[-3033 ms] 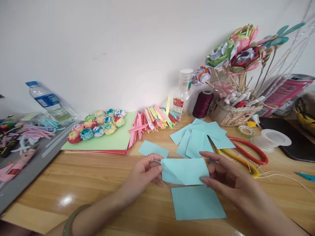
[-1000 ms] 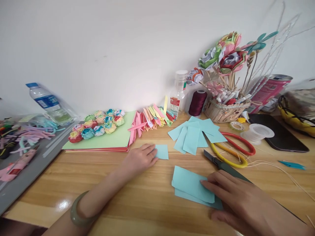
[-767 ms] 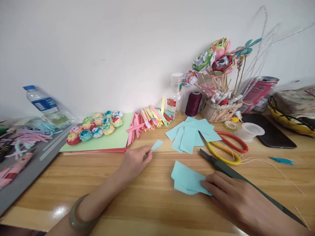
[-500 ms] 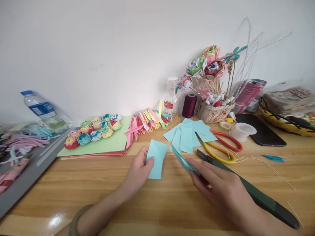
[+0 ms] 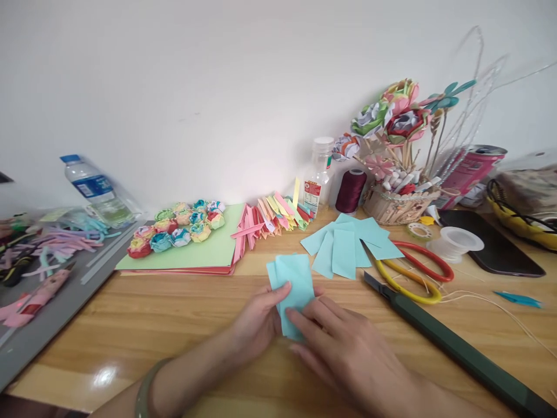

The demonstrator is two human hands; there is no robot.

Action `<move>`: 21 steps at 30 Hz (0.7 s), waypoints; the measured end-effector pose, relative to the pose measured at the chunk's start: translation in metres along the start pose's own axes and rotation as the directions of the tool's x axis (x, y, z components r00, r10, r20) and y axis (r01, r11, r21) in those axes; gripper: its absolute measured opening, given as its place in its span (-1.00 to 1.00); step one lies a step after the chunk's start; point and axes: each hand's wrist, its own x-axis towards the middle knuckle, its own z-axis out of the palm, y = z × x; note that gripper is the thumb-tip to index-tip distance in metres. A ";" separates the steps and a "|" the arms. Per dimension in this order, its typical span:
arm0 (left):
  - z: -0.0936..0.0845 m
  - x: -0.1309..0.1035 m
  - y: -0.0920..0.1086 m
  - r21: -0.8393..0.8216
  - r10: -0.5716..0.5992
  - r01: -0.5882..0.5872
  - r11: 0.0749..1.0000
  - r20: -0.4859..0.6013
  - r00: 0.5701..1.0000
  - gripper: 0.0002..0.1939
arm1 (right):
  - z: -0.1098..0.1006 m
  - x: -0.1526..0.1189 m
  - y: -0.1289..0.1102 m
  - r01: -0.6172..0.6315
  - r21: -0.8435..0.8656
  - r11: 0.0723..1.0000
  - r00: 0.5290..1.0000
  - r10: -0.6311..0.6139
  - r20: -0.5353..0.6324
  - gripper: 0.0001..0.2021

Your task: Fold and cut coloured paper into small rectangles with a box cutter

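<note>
Light-blue paper rectangles (image 5: 296,271) are being clamped by thumb and fingers of the left hand (image 5: 257,321) and touched by the right hand's (image 5: 348,343) bent fingers, grip unclear, at eight o'clock from the fanned sheets (image 5: 344,255).

Fanned slips (image 5: 344,255) lie behind-right of handheld papers (image 5: 297,276)

Scissors (image 5: 447,270) lie right of the slips, a utility knife (image 5: 456,342) before these. At left, paper rosettes (image 5: 180,237) rest on stacked sheets (image 5: 191,259). Behind, a thread spool (image 5: 350,191) stands between bottle (image 5: 312,194) and flower basket (image 5: 393,210).
</note>
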 end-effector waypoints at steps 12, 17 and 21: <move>0.000 0.007 0.006 -0.029 -0.028 0.023 0.999 -0.213 0.977 -0.69 | -0.008 -0.016 0.106 -0.151 -0.550 0.821 0.967 0.238 0.090 -0.45; 0.000 0.008 0.009 -0.032 -0.049 0.042 0.999 -0.255 0.966 -0.66 | 0.016 -0.019 0.096 0.019 -0.455 0.890 0.969 0.096 0.229 -0.38; -0.001 0.009 0.010 -0.080 -0.075 0.053 0.995 -0.304 0.950 -0.67 | -0.008 -0.012 0.093 -0.047 -0.355 0.934 0.959 0.142 0.247 -0.52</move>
